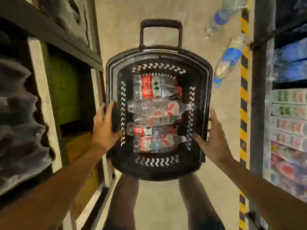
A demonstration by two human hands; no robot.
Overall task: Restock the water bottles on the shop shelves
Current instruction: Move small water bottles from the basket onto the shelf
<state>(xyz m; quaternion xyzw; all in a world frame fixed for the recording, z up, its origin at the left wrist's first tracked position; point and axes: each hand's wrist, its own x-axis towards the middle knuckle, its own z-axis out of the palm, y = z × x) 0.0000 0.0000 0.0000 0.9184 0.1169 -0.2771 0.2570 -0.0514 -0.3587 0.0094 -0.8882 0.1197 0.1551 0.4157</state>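
I see both hands on a black plastic basket held over the aisle floor, between my two legs below. My left hand grips the basket's left rim, fingers over the outside and thumb hooked inside; my right hand presses against the right rim with fingers fairly straight, thumb reaching in toward the wall, though I cannot tell how firmly it clasps. The basket's pull handle sticks out on the far side. Inside lie water bottles on their sides with red labels; I count about seven, but they overlap and blur. Two more bottles with blue labels lie on the floor at far right, near a yellow-and-black striped line. Shelving on the right carries rows of packed bottles; the left shelves hold dark and green packages.
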